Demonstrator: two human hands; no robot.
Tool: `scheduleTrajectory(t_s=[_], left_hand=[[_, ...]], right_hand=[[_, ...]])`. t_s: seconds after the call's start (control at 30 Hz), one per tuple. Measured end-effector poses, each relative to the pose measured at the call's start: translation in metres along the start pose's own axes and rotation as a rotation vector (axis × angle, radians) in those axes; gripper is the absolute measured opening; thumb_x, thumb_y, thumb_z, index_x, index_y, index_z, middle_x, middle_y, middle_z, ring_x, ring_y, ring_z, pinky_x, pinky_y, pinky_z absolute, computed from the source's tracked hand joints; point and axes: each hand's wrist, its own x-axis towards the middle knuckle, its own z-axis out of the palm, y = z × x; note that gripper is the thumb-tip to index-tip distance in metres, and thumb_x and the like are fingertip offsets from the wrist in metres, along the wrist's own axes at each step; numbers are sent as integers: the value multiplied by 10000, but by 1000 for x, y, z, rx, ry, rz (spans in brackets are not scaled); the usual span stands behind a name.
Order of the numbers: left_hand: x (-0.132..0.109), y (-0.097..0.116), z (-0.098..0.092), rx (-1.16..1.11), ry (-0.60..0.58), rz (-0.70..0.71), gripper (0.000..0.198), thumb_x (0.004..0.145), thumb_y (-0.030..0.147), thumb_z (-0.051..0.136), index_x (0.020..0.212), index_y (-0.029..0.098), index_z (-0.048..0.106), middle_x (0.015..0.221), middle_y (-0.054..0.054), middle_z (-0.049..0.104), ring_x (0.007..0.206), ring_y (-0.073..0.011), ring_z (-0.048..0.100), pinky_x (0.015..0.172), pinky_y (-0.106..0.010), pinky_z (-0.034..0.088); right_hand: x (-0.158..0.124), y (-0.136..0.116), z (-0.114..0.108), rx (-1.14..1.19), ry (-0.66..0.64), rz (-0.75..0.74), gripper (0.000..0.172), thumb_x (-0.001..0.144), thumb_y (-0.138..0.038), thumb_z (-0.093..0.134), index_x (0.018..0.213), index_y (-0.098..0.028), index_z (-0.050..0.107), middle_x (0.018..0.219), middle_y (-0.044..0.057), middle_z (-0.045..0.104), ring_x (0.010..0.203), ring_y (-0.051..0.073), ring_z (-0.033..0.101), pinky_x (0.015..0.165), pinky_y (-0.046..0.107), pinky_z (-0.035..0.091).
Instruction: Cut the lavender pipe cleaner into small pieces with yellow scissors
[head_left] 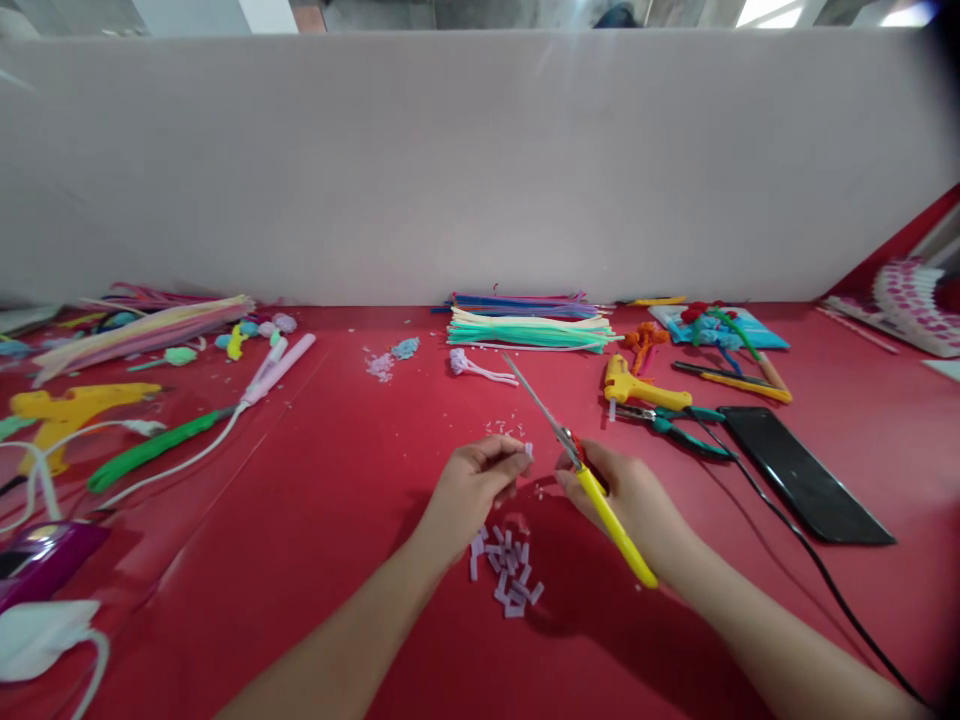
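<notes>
My right hand (630,495) is closed round yellow-handled scissors (577,462), whose blades point up and to the left, shut. My left hand (480,480) pinches a small lilac piece (528,450) at its fingertips, just left of the scissors' pivot. Below both hands lies a little heap of several short lilac cut pieces (508,570) on the red table (315,560).
A stack of mint and coloured pipe cleaners (529,325) lies at the back centre, with a lilac pipe-cleaner flower (476,368) before it. A yellow glue gun (637,388), teal pliers (682,425) and a black phone (806,472) lie right. More pipe cleaners (142,330), another glue gun (71,408) lie left.
</notes>
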Motion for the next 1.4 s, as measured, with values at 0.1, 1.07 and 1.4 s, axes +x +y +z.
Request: scheduleTrajectory(t_s=[0.1, 1.07, 1.4], left_hand=[[-3, -1, 4, 56, -58, 1, 140, 692, 304, 551, 677, 166, 575, 529, 44, 441, 443, -52, 342, 431, -184, 266], [-4, -7, 5, 196, -230, -13, 155, 709, 274, 519, 734, 137, 588, 609, 13, 482, 525, -74, 391, 497, -191, 308], [-5, -4, 6, 318, -208, 100, 143, 734, 240, 486, 756, 157, 601, 723, -17, 575, 694, -129, 506, 647, -229, 375]], right_hand=[[-1, -2, 1, 121, -9, 13, 232, 737, -415, 412, 762, -197, 488, 559, -30, 481, 487, 90, 397, 434, 193, 243], [5, -8, 2, 300, 1, 69, 135, 672, -301, 436, 610, -181, 443, 506, -51, 407, 482, 73, 376, 430, 182, 261], [3, -2, 4, 271, -24, 40, 146, 672, -322, 455, 638, -181, 465, 499, -59, 395, 467, 68, 364, 416, 181, 241]])
